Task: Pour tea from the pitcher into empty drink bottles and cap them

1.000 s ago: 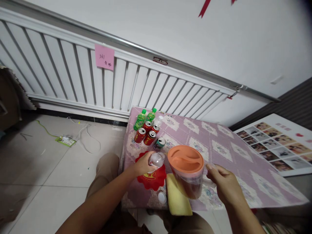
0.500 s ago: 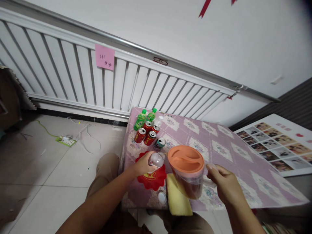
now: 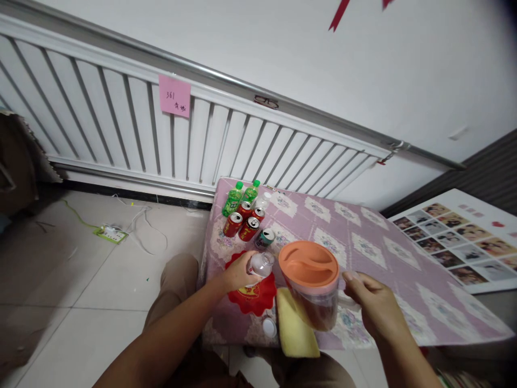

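My left hand (image 3: 238, 274) is closed around a clear plastic bottle (image 3: 262, 263) with no cap on its mouth, above a red scalloped tray (image 3: 258, 302). By its handle, my right hand (image 3: 369, 302) grips a clear pitcher (image 3: 317, 304) with an orange lid (image 3: 309, 264). Brown liquid shows low in the pitcher. The lid's left edge is close to the bottle mouth; I cannot tell whether they touch. Under the pitcher lies a yellow cloth (image 3: 297, 337), and beside it a white cap (image 3: 269, 327).
Several red cans (image 3: 249, 229), a green-and-dark can (image 3: 265, 238) and green bottles (image 3: 233, 200) stand at the table's far left. A patterned purple cloth (image 3: 343, 231) covers the table. A white radiator (image 3: 226, 134) runs behind. A power strip (image 3: 111, 234) lies on the floor.
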A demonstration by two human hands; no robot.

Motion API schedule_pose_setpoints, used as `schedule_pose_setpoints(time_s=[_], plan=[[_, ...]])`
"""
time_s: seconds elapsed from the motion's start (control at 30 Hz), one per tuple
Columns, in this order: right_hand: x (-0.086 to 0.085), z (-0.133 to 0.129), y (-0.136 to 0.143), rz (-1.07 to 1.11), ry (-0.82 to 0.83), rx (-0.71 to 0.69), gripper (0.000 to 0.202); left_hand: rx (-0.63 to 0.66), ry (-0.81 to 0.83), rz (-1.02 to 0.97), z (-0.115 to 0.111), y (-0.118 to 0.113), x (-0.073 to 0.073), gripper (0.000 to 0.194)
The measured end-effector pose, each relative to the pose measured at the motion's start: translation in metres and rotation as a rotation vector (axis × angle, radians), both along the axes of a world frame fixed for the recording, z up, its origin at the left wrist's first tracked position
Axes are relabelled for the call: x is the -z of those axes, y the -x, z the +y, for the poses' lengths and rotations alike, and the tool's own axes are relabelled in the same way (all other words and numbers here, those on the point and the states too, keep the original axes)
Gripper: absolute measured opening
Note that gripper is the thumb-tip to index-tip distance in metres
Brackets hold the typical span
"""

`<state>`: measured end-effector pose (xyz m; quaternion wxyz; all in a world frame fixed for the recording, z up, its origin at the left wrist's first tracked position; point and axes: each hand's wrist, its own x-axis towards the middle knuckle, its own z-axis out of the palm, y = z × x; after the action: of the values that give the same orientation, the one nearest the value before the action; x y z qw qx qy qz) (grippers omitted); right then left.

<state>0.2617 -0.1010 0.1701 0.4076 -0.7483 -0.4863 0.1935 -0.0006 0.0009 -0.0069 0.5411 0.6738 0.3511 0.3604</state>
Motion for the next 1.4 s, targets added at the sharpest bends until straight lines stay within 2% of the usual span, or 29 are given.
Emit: schedule_pose_setpoints(time_s=[0.33,0.7,1.23,1.4], plan=[[-0.0037,-0.0006,0.0041,-0.019,-0.016,-0.004,0.045,0.002,0.009,0.017,-0.0017,0.0017,-0.0058,0.074],[-0.0044,0.0002,0.0055,-0.037,0.007,-0.014,0.045,0.002,0.004,0.004,-0.0003,0.0005,-0.0004,0.075],[-0.0041,-0.0002,0.0067,-0.017,0.025,0.011,0.047,-0.005,-0.017,0.020,0.0000,0.0007,-0.0013,0.076],[0.0009,0.0010,0.0023,-0.010,0.017,0.007,0.048,-0.003,-0.012,0.019,0.0000,0.0002,-0.0014,0.076]])
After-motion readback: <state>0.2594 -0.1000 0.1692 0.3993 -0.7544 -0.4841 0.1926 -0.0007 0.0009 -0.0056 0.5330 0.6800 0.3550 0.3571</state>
